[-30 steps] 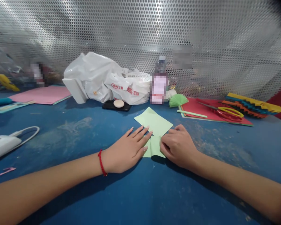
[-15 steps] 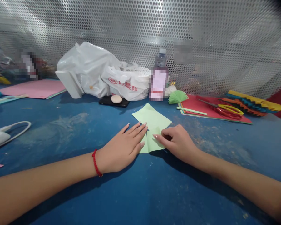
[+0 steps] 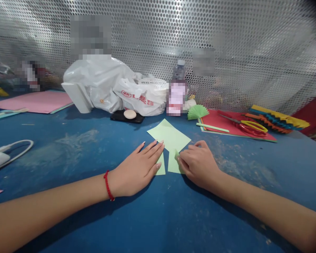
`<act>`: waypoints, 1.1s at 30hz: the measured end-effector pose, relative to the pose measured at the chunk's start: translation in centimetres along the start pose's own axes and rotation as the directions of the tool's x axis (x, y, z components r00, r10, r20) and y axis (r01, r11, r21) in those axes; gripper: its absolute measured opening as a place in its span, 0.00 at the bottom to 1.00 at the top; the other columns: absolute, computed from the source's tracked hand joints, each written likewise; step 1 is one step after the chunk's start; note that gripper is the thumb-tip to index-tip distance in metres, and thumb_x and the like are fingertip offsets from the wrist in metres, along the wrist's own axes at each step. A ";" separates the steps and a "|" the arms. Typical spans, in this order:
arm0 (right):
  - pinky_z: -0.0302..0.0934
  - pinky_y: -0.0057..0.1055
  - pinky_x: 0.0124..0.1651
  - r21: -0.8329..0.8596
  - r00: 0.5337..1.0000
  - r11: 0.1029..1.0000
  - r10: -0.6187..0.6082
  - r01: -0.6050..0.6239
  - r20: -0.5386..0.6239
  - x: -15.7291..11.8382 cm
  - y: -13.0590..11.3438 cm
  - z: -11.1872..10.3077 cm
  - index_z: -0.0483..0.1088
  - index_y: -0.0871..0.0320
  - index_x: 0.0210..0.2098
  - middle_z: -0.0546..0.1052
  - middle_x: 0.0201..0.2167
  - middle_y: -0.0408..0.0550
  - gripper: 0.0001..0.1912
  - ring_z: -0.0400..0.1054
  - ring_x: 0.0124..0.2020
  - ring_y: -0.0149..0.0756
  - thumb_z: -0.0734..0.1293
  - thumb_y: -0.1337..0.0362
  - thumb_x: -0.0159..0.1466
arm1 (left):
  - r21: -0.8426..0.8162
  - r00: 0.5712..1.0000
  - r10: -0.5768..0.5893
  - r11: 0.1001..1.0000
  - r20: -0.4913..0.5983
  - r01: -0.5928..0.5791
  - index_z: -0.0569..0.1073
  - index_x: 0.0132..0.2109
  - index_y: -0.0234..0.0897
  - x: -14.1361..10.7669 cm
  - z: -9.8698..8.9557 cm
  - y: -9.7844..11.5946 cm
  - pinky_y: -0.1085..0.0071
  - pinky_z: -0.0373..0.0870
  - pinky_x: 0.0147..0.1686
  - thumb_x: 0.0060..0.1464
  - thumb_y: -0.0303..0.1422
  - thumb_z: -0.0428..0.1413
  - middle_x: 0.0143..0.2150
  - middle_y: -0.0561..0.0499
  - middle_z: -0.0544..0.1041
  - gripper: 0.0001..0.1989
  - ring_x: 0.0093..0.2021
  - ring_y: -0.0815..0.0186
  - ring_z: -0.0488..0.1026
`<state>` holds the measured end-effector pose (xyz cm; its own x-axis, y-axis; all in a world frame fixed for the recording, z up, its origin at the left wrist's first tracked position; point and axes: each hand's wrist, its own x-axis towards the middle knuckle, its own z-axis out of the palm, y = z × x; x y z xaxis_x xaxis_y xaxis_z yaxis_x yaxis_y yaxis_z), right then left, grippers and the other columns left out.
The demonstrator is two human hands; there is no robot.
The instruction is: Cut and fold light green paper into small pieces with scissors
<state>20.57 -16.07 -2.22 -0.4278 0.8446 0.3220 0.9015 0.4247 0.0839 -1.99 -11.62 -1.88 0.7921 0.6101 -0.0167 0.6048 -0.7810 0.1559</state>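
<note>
A sheet of light green paper (image 3: 169, 134) lies on the blue table, with a pointed top and two lower parts split by a narrow gap. My left hand (image 3: 137, 167) rests flat on its left side, fingers stretched out, a red cord bracelet at the wrist. On the right lower part, my right hand (image 3: 198, 160) has its fingers curled in at the paper's edge. A small bit of paper is raised beside those fingertips. Part of the sheet is hidden under both hands.
Behind the paper stand white plastic bags (image 3: 144, 96), a bottle (image 3: 177, 91) and a black phone (image 3: 116, 116) with a pale round object. To the right are a green paper fan (image 3: 198, 112), scissors (image 3: 252, 127) and red paper (image 3: 218, 117). Pink paper (image 3: 37, 101) lies left.
My right fingers have curled further in at the paper's right part. That part now lies lower and flatter, and a gap shows between the two lower parts. My left hand stays put.
</note>
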 end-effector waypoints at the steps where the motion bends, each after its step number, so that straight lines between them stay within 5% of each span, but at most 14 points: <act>1: 0.44 0.38 0.42 -0.009 1.000 1.000 0.009 -0.009 -0.001 0.0 0.3 0.1 0.67 0.58 0.21 0.74 0.20 0.46 0.18 0.61 0.26 0.34 0.57 0.66 0.67 | 0.002 1.000 0.000 1.000 0.004 0.000 0.45 0.72 0.38 0.0 0.0 0.0 0.55 0.41 0.70 0.69 0.44 0.33 0.74 0.49 0.42 0.29 0.73 0.58 0.40; 7: 0.45 0.36 0.39 0.080 0.983 0.980 0.182 -0.180 -0.013 1.0 2.2 0.9 0.67 0.58 0.23 0.74 0.22 0.46 0.21 0.63 0.26 0.35 0.57 0.58 0.71 | -0.070 0.999 -0.013 0.997 0.031 0.015 0.43 0.72 0.38 0.1 0.2 -0.1 0.54 0.37 0.70 0.68 0.48 0.33 0.74 0.50 0.40 0.32 0.74 0.59 0.38; 12: 0.51 0.34 0.38 0.325 0.913 0.893 0.377 -0.313 -0.157 1.3 2.8 1.5 0.67 0.59 0.49 0.75 0.37 0.50 0.20 0.68 0.34 0.39 0.57 0.49 0.70 | -0.379 0.997 -0.064 0.924 -0.034 0.046 0.48 0.72 0.41 0.3 -1.0 -1.4 0.58 0.50 0.68 0.65 0.53 0.40 0.73 0.49 0.50 0.35 0.71 0.57 0.50; 14: 0.53 0.36 0.42 0.316 0.907 0.904 0.364 -0.288 -0.214 1.2 2.6 1.5 0.64 0.58 0.54 0.74 0.42 0.53 0.22 0.69 0.40 0.44 0.57 0.49 0.70 | -0.443 1.000 0.010 0.896 -0.019 -0.017 0.52 0.70 0.45 0.5 -1.8 -2.7 0.61 0.55 0.67 0.62 0.53 0.47 0.72 0.51 0.52 0.35 0.70 0.57 0.54; 18: 0.53 0.40 0.47 0.252 0.934 0.944 0.271 -0.211 -0.231 1.1 2.1 1.3 0.61 0.58 0.57 0.73 0.45 0.55 0.23 0.67 0.48 0.48 0.57 0.50 0.70 | -0.338 0.969 0.209 0.928 0.131 -0.155 0.52 0.70 0.54 0.7 -2.7 -4.8 0.56 0.44 0.70 0.55 0.54 0.56 0.73 0.56 0.46 0.40 0.73 0.56 0.43; 26: 0.54 0.40 0.48 0.305 0.940 0.925 0.290 -0.226 -0.183 1.3 2.0 1.2 0.62 0.58 0.56 0.74 0.47 0.54 0.20 0.67 0.48 0.47 0.57 0.53 0.71 | -0.203 0.963 0.250 0.952 0.097 -0.227 0.49 0.70 0.52 0.7 -2.2 -4.1 0.55 0.39 0.70 0.61 0.53 0.50 0.74 0.54 0.43 0.35 0.73 0.56 0.40; 33: 0.54 0.40 0.48 0.329 0.944 0.922 0.274 -0.202 -0.186 1.3 2.0 1.2 0.63 0.58 0.55 0.74 0.46 0.53 0.19 0.67 0.48 0.46 0.59 0.55 0.70 | -0.267 0.973 0.229 0.936 -0.025 -0.227 0.63 0.66 0.52 0.7 -1.9 -4.1 0.56 0.44 0.69 0.62 0.49 0.51 0.71 0.53 0.55 0.27 0.72 0.57 0.50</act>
<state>21.78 -13.74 -2.73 -0.1448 0.8523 0.5026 0.8965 0.3280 -0.2979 -4.08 -7.69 -0.66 0.9073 0.4181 0.0445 0.3642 -0.8343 0.4139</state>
